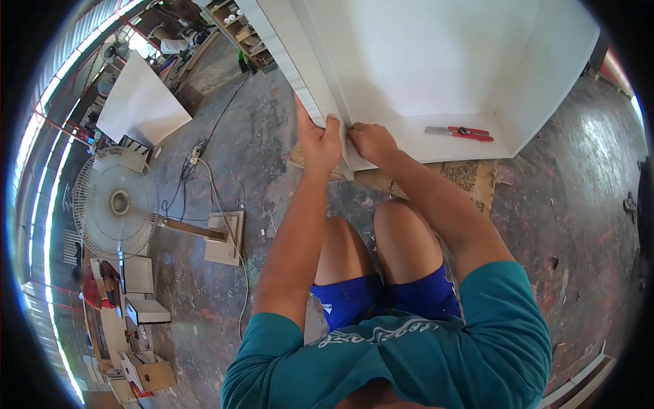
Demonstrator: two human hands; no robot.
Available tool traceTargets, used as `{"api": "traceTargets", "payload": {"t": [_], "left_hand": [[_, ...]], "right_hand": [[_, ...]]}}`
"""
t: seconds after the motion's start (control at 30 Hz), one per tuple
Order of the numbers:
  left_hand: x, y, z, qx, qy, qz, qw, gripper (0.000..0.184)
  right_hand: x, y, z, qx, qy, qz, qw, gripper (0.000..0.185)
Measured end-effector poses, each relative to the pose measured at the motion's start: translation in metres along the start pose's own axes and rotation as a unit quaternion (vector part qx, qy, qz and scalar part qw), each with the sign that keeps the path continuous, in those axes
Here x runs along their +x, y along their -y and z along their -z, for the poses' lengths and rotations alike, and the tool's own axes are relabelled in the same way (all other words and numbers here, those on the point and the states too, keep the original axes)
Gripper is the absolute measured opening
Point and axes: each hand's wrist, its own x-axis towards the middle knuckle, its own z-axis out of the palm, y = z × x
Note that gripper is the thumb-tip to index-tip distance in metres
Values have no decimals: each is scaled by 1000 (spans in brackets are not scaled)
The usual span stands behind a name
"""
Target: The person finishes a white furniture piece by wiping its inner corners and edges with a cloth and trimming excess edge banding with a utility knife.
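Note:
A large white cabinet carcass [436, 54] lies open side up before me, its near edge close to my knees. My left hand [320, 142] is closed around the cabinet's left side panel [315, 82], thumb on the near face and fingers behind it. My right hand [373, 143] is inside the near left corner, fingers curled against the inner face of that panel. Whether anything small sits in those fingers is hidden. A red-handled tool with a grey blade, like a utility knife [463, 133], rests on the cabinet's near inner wall, right of my right hand.
Worn cardboard [463, 178] lies under the cabinet. On the left, a pedestal fan [119, 201] stands on a wooden base, with cables [210, 180] across the floor. Farther back are a white board [143, 102] and shelving [242, 31]. Another person [92, 290] is at far left.

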Motion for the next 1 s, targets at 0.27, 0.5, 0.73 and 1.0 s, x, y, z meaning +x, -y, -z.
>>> {"api": "traceTargets", "payload": {"t": [0.27,0.5,0.73,1.0], "left_hand": [[-4,-5,4,14,16,19,1000,74],[-9,-1,4,-1,11,24,1000,73],[-8,-3,-2,-45,-29,29,998,56],[5,4,2,13,-28,17,999,54]], "right_hand": [[4,0,9,-24,34,-1,999,12],[49,-2,64,-100,-166,189,963,17],[143,25,162,-132,-327,253,901,22],[56,24,81,23,-165,36,985,27]]}}
